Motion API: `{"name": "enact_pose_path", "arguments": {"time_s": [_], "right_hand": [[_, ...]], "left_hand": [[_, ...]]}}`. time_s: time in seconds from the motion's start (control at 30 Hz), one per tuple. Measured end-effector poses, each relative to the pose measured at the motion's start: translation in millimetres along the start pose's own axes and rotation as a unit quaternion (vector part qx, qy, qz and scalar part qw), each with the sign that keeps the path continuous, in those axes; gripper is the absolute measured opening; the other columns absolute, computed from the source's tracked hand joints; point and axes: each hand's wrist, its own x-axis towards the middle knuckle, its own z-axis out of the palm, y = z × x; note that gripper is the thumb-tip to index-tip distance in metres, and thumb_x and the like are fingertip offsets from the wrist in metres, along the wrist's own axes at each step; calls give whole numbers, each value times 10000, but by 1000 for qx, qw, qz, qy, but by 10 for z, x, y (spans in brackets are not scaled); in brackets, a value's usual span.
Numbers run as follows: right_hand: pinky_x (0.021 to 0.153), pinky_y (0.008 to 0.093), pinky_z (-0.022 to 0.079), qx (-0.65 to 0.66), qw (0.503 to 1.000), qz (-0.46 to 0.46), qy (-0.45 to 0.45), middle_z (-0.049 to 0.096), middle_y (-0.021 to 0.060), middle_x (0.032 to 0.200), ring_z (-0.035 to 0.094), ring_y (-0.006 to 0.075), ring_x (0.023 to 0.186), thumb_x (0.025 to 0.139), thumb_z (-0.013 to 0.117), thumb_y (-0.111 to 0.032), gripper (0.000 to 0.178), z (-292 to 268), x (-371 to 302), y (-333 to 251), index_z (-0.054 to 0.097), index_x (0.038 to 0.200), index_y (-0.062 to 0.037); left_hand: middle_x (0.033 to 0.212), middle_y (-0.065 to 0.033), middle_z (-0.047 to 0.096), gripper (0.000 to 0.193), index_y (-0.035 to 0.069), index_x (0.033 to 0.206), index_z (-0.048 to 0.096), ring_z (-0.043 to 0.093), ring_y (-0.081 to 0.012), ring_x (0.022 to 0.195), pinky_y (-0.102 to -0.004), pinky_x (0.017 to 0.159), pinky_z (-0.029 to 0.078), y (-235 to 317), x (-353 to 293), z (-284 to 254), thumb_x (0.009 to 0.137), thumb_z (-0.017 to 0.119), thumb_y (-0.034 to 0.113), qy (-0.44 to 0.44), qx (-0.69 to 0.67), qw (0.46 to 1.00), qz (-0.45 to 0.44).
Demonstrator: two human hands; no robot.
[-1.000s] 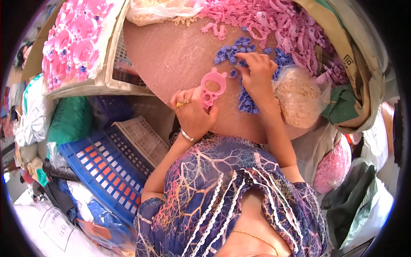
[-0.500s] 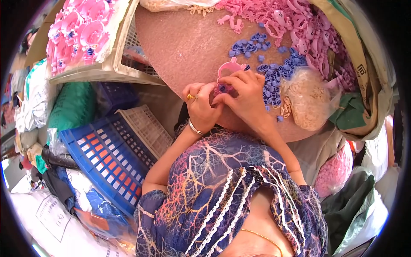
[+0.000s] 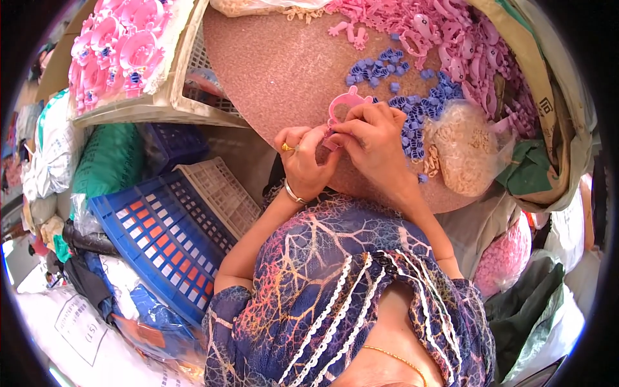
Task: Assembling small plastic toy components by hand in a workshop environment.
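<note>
Both my hands meet at the near edge of the table (image 3: 271,71), around a pink ring-shaped plastic piece (image 3: 350,99) with small knobs on its rim. My left hand (image 3: 306,158) is closed on its lower end, thumb and fingers pinching. Close beside it, my right hand (image 3: 374,135) also pinches at the piece's lower part, its fingers bent over it. What lies between the fingertips is mostly hidden. Right of my right hand spreads a heap of small blue plastic parts (image 3: 416,106).
Pink plastic parts (image 3: 451,51) are piled at the far right. A clear bag of beige pieces (image 3: 465,149) sits near the right edge. At the upper left, a crate (image 3: 187,106) bears assembled pink pieces (image 3: 138,55). A blue basket (image 3: 161,238) stands lower left.
My right hand has shifted slightly to the right and its fingers have turned at the piece. The blue part seen between my hands before is now hidden. My left hand has barely moved.
</note>
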Motion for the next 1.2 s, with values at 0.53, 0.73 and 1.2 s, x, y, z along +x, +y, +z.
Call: {"name": "enact_pose_path", "arguments": {"time_s": [0.53,0.73,1.2], "right_hand": [[865,423,342,-74,996,30,34,625,12,950,568,234,957,754,738,-114,271,11,-84,28,684,1018,-140],[789,428,454,-98,974,183,85,653,94,888,620,304,867,808,659,-69,134,-461,-321,269,707,933,-85],[790,453,451,-236,936,260,-19,711,94,846,619,318,862,742,632,6,157,-841,-786,597,708,866,-54]], "left_hand": [[989,-68,663,525,74,1142,593,606,-260,906,-435,891,381,15,10,23,689,845,158,-48,12,999,-8],[930,-79,655,495,87,1066,617,599,-281,904,-425,888,377,0,20,9,670,892,199,-76,65,994,-48],[937,-104,618,530,82,1103,608,583,-306,919,-445,879,399,-4,33,53,673,887,216,-86,67,994,-33]]}}
